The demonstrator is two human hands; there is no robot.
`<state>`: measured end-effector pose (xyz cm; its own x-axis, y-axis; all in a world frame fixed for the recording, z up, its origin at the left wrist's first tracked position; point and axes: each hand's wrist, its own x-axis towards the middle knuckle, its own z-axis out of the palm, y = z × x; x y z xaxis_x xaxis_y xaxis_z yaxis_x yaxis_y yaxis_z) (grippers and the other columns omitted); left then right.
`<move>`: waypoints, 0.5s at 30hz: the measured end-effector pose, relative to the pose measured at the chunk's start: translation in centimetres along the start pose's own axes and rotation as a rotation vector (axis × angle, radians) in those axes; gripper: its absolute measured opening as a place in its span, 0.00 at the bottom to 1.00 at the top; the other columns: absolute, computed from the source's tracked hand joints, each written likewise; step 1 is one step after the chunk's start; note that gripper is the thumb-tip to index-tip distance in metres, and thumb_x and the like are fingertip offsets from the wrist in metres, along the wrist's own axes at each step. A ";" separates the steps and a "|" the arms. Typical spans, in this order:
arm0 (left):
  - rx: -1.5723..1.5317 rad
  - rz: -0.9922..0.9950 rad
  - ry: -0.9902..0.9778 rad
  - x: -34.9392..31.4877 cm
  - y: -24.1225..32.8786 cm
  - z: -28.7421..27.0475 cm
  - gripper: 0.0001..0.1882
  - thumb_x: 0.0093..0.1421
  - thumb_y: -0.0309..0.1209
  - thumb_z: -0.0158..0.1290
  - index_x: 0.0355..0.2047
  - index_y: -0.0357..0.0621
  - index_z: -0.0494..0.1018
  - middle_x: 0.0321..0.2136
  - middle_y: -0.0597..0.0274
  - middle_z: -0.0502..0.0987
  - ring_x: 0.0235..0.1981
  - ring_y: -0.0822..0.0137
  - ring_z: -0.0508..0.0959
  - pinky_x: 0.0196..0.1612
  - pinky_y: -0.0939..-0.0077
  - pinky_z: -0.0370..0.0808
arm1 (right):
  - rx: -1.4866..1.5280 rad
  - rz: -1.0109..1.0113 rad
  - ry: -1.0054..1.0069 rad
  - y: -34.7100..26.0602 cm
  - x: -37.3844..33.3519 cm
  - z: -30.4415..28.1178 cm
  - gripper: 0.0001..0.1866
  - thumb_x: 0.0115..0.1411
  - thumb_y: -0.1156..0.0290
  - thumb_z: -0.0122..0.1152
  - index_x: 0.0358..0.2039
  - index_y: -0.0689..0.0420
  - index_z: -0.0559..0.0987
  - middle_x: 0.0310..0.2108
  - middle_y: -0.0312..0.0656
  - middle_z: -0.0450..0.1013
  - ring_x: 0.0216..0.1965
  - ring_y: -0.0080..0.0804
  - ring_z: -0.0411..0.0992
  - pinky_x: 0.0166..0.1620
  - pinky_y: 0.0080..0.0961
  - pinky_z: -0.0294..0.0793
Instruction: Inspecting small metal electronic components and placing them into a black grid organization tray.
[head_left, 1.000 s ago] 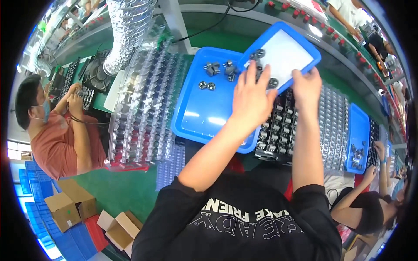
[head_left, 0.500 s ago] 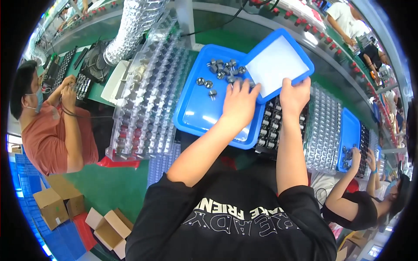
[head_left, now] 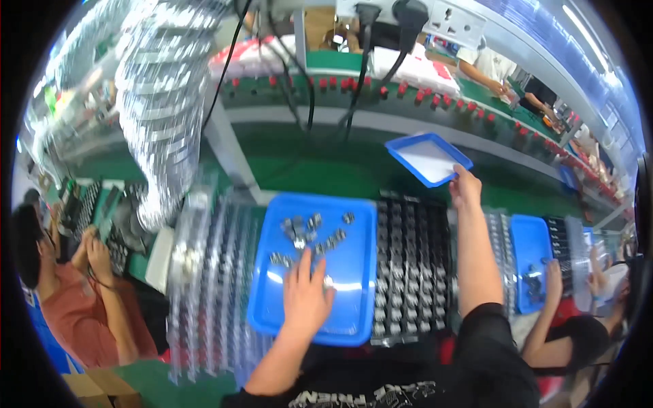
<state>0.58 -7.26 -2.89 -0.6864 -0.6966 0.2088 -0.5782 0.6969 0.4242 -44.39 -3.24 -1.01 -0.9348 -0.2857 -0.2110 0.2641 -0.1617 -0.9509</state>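
Observation:
My left hand [head_left: 306, 292] is open, fingers spread, over a large blue tray [head_left: 360, 272]. Just beyond its fingertips lie several small metal cylindrical parts [head_left: 299, 231], loose in the tray; a shiny bit shows beside the thumb. Farther up on the right, my right hand [head_left: 466, 187] grips the near right corner of a smaller blue tray [head_left: 427, 182] with a white lining. That small tray is held up, apart from the large one, and nothing shows lying in it.
Right of the large tray stands a black rack [head_left: 413, 272] filled with rows of metal parts. Clear plastic trays [head_left: 214, 285] are at its left. A silver foil duct [head_left: 160, 102] and black cables hang ahead. Co-workers sit at both sides, and another blue tray [head_left: 520, 272] stands at right.
My right hand has carried the small tray away from the large one, toward the far side. My left hand has stayed over the large tray. The view has tilted up.

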 end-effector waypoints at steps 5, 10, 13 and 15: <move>0.019 -0.073 0.008 0.6 0.7 0.7 0.29 0.49 0.33 0.66 0.53 0.42 0.74 0.65 0.43 0.61 0.57 0.40 0.68 0.59 0.52 0.68 | 0.137 -0.117 0.078 0.2 11.2 5.9 0.07 0.58 0.75 0.60 0.37 0.62 0.76 0.28 0.40 0.74 0.24 0.29 0.74 0.29 0.28 0.82; 0.046 -0.120 0.009 2.1 1.1 1.3 0.29 0.48 0.34 0.66 0.52 0.43 0.74 0.64 0.43 0.63 0.55 0.40 0.69 0.57 0.52 0.68 | 0.222 -0.011 0.203 3.4 22.0 9.7 0.12 0.58 0.76 0.59 0.43 0.63 0.75 0.38 0.46 0.75 0.33 0.37 0.78 0.37 0.33 0.84; 0.053 -0.129 0.020 2.5 0.9 1.4 0.28 0.47 0.34 0.67 0.50 0.44 0.75 0.63 0.44 0.65 0.54 0.42 0.70 0.57 0.53 0.69 | 0.217 0.040 0.180 4.1 25.2 10.8 0.17 0.61 0.73 0.62 0.48 0.65 0.73 0.42 0.48 0.75 0.38 0.40 0.78 0.39 0.33 0.84; 0.047 -0.118 0.044 2.4 0.7 1.3 0.24 0.47 0.34 0.68 0.45 0.46 0.78 0.62 0.45 0.66 0.53 0.43 0.71 0.56 0.55 0.70 | 0.265 0.061 0.090 4.6 26.3 11.4 0.24 0.61 0.69 0.65 0.51 0.70 0.69 0.47 0.52 0.71 0.40 0.39 0.77 0.41 0.35 0.85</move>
<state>-2.06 -8.19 -3.22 -0.5932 -0.7800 0.1992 -0.6742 0.6166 0.4066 -65.06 -22.23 -8.35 -0.9293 -0.2196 -0.2969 0.3627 -0.3913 -0.8458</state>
